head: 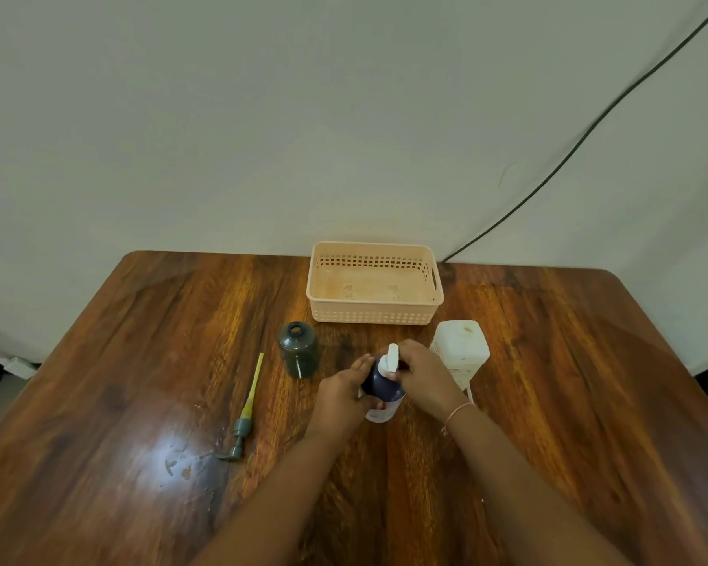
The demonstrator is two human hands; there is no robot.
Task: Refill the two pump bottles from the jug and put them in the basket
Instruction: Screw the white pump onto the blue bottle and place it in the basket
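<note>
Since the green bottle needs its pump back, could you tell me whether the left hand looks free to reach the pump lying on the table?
Probably not yet: the left hand grips the blue bottle; otherwise nothing blocks the pump.

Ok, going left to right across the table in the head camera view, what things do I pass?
Grey pump head lying flat → open green bottle → left hand → dark blue bottle → right hand → white jug. The basket sits farther back.
</note>
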